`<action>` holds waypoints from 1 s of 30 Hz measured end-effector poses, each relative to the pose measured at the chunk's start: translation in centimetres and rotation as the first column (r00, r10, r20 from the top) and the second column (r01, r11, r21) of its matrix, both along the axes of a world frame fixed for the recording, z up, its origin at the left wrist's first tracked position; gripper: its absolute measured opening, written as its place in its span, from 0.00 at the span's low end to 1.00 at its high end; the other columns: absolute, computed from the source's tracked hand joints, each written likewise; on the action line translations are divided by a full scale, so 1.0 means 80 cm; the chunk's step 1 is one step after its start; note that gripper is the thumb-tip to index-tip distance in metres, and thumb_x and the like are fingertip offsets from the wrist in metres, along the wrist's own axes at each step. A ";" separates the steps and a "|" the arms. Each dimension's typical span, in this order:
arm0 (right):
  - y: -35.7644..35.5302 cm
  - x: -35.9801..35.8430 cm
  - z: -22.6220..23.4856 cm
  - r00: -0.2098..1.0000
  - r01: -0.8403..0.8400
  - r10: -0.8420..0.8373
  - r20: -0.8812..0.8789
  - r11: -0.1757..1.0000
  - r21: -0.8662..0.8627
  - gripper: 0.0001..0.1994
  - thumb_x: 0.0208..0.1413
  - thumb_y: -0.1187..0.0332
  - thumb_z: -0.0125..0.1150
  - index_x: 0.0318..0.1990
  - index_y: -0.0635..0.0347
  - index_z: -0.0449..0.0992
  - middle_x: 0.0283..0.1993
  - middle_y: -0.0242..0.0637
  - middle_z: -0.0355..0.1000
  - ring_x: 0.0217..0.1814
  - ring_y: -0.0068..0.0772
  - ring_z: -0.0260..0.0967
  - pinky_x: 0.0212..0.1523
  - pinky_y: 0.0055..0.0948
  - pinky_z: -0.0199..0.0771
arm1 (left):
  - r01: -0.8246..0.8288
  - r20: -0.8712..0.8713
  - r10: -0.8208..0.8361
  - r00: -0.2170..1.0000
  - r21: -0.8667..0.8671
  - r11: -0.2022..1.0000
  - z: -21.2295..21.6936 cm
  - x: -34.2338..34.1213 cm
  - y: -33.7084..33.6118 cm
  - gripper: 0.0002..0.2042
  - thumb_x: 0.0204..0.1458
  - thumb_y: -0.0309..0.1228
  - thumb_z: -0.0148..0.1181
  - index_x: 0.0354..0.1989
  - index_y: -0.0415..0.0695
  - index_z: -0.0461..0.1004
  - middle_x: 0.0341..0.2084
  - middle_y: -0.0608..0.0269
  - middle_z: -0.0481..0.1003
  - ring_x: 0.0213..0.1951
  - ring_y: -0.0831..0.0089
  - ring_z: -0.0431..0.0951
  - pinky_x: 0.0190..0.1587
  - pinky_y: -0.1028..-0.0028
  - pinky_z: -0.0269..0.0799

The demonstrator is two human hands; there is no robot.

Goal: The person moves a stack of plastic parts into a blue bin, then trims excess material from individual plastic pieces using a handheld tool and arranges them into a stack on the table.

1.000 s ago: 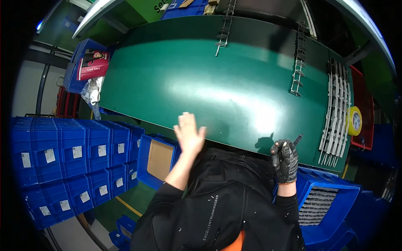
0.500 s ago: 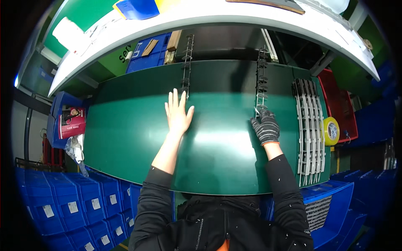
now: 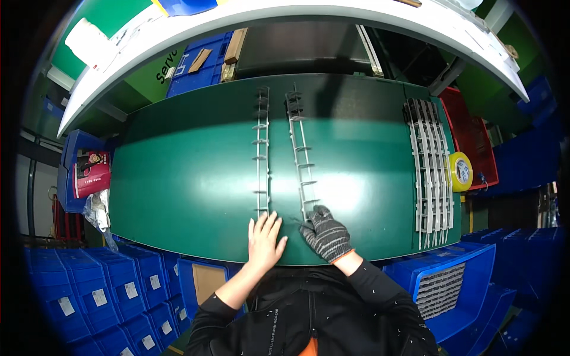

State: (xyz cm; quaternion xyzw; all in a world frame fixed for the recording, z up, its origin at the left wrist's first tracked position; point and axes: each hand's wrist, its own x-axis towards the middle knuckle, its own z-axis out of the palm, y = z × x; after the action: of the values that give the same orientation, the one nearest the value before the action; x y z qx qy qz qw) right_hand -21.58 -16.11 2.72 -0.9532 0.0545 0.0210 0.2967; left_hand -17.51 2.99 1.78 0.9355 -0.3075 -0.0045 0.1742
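Two long, narrow, grey ladder-like strips with crosspieces lie lengthwise on the green table. At the near end of the left strip (image 3: 259,158) is my bare left hand (image 3: 265,242), palm down with fingers stretched out and fingertips touching it. My right hand (image 3: 328,237), in a dark striped knit glove, has its fingers closed around the near end of the right strip (image 3: 304,166). That strip slants, its far end leaning toward the left strip. Where the glove covers it, the tip of the right strip is hidden.
Several similar strips (image 3: 432,172) lie side by side at the table's right, beside a yellow tape roll (image 3: 461,171) and a red bin (image 3: 475,142). A blue bin (image 3: 457,296) of grey parts stands below right. A white shelf (image 3: 285,16) spans the far side.
Both hands have come nearer to my body, and both strips have slid nearer with them. The right hand and its strip have also shifted left, toward the other strip.
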 end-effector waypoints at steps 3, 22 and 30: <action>0.022 -0.056 0.008 0.994 -0.106 0.102 0.027 0.947 0.305 0.21 0.43 0.60 0.63 0.43 0.62 0.71 0.48 0.48 0.67 0.52 0.48 0.63 0.50 0.39 0.65 | -0.079 0.025 0.087 0.996 -0.225 0.971 0.014 -0.056 0.035 0.18 0.40 0.32 0.61 0.42 0.44 0.70 0.44 0.54 0.66 0.50 0.58 0.63 0.53 0.59 0.55; 0.008 -0.060 0.032 0.956 0.293 -0.116 -0.270 0.358 0.886 0.09 0.56 0.67 0.52 0.35 0.64 0.74 0.26 0.31 0.71 0.15 0.14 0.60 0.17 0.16 0.61 | -0.565 -0.762 0.105 0.639 -0.373 0.736 0.037 0.035 0.048 0.11 0.42 0.29 0.62 0.32 0.41 0.67 0.21 0.65 0.71 0.25 0.76 0.73 0.30 0.76 0.70; 0.025 0.032 0.104 0.956 0.208 -0.230 -0.185 0.082 0.975 0.08 0.53 0.66 0.54 0.34 0.63 0.71 0.18 0.29 0.65 0.11 0.15 0.56 0.11 0.15 0.53 | -0.116 -0.765 -0.257 0.591 -0.395 0.911 0.115 -0.022 0.077 0.16 0.41 0.26 0.61 0.40 0.39 0.67 0.26 0.63 0.69 0.31 0.79 0.68 0.36 0.76 0.67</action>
State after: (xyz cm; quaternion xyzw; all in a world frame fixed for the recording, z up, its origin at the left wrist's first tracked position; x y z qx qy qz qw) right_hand -19.01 -14.07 11.04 -0.4972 0.1658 -0.0003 0.8517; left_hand -19.27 9.18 10.95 0.7610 -0.2271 -0.3690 0.4828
